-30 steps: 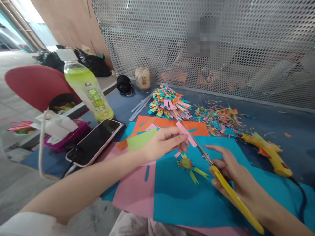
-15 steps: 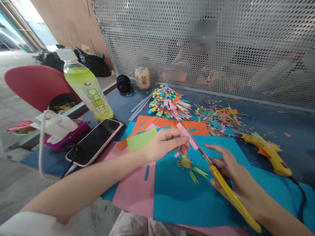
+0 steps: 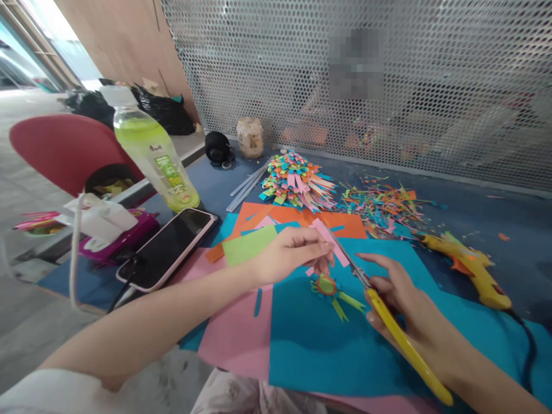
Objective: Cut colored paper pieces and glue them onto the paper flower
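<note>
My left hand (image 3: 297,253) pinches a pink paper strip (image 3: 319,227) between thumb and fingers. My right hand (image 3: 401,305) is wrapped round scissors with yellow handles (image 3: 399,339), index finger stretched out along them. Their blades lie lengthwise along the strip and look nearly closed on it. Just under my left fingertips, a small paper rosette (image 3: 326,285) with a green centre, orange ring and green ribbon tails rests on a blue paper sheet (image 3: 328,345). Pink paper (image 3: 233,333) and a green piece (image 3: 248,244) lie beneath and beside my left forearm.
A pile of fringed paper strips (image 3: 297,181) stands behind, with cut scraps (image 3: 383,207) right of it. A yellow glue gun (image 3: 470,264) lies at right, its cable trailing forward. At left are a phone (image 3: 172,247), a drink bottle (image 3: 155,155) and a purple box (image 3: 116,238).
The scissors' yellow handle end has shifted slightly up and left. The pink strip and my left hand have barely moved; both hands keep their grip.
</note>
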`<action>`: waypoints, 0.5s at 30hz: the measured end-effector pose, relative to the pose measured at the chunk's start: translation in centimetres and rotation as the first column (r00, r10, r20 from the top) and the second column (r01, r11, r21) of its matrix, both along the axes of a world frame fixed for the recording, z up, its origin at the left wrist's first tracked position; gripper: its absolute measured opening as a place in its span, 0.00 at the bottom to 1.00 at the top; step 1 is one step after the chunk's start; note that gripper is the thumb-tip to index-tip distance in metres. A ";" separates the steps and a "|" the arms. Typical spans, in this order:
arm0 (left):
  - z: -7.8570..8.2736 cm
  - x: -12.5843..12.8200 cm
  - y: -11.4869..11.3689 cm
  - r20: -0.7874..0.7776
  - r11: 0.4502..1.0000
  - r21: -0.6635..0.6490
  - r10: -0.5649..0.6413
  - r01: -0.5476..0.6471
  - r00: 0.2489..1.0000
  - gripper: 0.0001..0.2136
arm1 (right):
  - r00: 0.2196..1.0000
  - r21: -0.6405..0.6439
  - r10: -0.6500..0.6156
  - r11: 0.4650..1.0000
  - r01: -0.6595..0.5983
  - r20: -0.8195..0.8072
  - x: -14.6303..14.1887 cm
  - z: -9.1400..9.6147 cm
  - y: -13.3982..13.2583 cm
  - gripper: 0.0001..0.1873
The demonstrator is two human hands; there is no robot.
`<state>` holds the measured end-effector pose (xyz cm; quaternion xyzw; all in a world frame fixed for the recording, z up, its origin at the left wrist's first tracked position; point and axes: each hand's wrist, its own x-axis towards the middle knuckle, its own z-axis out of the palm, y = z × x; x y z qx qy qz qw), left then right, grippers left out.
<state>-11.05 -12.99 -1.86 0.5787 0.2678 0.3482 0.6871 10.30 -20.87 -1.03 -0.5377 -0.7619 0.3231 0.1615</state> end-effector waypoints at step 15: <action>-0.5 0.4 -0.2 -0.010 0.998 -0.057 -0.006 0.006 1.000 0.12 | 0.976 0.073 -0.216 0.974 0.215 0.015 -0.1 0.0 0.5 0.29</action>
